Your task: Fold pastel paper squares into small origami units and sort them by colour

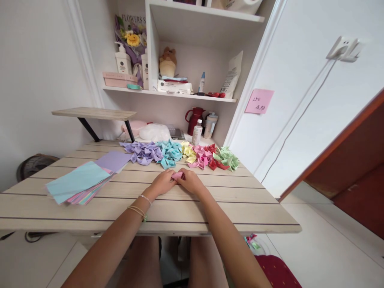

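Both my hands meet at the middle of the wooden table [240, 208] over a small pink folded paper [177, 175]. My left hand [163, 182] pinches its left side and my right hand [190, 181] pinches its right side, fingers closed on it. Just beyond the hands lies a row of folded paper pieces: purple [144, 152], blue [170, 153], yellow [189, 152], pink [201, 157], red [214, 158] and green [228, 158]. A stack of flat coloured paper sheets [81, 182] lies to the left.
Shelves [168, 93] behind the table hold bottles, a plush toy, a red jug [194, 120] and a small white bottle [197, 133]. A small raised shelf [94, 113] stands at the back left. A pink note [259, 101] sticks to the right wall.
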`<state>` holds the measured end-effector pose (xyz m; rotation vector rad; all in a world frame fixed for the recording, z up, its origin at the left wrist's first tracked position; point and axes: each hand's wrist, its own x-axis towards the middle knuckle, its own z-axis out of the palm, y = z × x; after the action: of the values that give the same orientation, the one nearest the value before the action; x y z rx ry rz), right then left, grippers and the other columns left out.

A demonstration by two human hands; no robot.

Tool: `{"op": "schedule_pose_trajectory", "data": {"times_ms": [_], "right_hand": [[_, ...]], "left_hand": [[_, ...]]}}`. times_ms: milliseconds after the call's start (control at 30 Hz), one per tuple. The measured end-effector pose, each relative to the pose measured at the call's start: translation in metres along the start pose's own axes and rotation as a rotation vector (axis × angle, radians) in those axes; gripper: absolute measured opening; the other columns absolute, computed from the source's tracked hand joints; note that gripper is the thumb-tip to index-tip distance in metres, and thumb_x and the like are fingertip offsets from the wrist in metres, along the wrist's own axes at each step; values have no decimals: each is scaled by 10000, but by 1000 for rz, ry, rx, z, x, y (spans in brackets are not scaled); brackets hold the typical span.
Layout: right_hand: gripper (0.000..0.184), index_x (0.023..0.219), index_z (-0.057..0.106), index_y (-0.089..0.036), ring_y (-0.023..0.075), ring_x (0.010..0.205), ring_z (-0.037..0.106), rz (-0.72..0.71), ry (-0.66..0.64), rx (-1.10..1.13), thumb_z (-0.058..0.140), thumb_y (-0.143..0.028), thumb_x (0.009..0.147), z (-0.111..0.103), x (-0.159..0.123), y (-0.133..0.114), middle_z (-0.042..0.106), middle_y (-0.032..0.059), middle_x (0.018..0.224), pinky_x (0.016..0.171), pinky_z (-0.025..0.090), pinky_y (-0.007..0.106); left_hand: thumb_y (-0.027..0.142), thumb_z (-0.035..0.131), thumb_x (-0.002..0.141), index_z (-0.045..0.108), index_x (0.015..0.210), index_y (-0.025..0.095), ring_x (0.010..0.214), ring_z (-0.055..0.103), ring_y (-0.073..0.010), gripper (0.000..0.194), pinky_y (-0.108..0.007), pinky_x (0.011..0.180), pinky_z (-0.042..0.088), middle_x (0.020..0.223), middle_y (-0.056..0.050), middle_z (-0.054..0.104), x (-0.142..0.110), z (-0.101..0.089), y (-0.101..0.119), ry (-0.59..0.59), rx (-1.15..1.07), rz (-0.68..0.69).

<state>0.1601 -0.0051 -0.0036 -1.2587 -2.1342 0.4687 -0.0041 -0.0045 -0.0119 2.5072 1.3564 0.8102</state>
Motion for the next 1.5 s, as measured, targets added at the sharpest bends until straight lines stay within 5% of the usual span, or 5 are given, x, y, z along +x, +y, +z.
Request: {"op": "schedule_pose_trajectory", "data": {"times_ms": [733,1167,1333,1500], "right_hand": [[163,873,595,-167,135,638,522,-2,7,-16,592,-273,749,0,2,3,617,24,717,559,320,215],[283,841,663,-194,133,569,538,9,221,150,472,-402,839,3,10,15,622,13,654,568,377,230],[287,744,666,-168,140,624,518,11,420,52,518,-406,803,2,11,14,610,61,778,604,383,245],[350,715,653,-161,126,530,494,-23,274,210,459,-430,825,5,11,10,581,3,581,526,353,228]], "left_hand": [[262,562,761,572,764,173,733,546,-191,89,-285,651,398,796,-53,583,-1,-1,3,14,-49,-6],[315,658,675,622,887,126,623,598,-139,287,-264,615,462,741,-49,663,7,5,-2,79,-915,-265],[365,628,706,607,875,132,517,566,-105,289,-227,534,444,637,-15,633,8,2,0,92,-988,-336],[406,645,685,579,843,133,507,576,-115,323,-235,518,463,612,-9,621,8,6,-3,132,-953,-320]]}}
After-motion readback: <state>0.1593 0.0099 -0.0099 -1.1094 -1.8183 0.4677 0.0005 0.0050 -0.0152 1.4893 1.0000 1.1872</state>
